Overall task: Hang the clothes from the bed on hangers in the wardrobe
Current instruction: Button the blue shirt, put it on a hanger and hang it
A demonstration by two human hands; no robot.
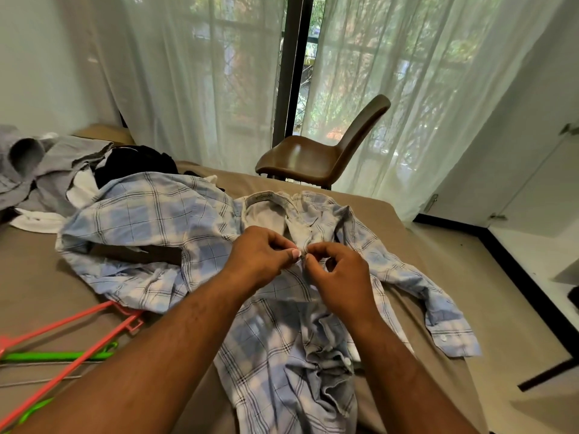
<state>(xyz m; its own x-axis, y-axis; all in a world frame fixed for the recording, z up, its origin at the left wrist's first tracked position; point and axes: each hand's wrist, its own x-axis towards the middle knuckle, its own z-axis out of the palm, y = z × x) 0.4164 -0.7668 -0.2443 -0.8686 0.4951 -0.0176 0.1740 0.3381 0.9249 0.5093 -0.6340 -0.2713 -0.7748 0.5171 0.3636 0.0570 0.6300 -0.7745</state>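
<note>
Currently, the left hand [263, 255] and the right hand [340, 272] are both pinching the front edge of the plaid shirt [150, 220] just below its collar, with fingers curled and fingertips nearly meeting. The shirt is lying spread on the bed [31, 277], collar toward the far side, with a pile [62, 164] of other clothes sitting at the far left. A pink hanger [133, 323] and a green hanger [47, 356] are resting on the bed at the near left, and the wardrobe [532, 189] is standing at the right.
</note>
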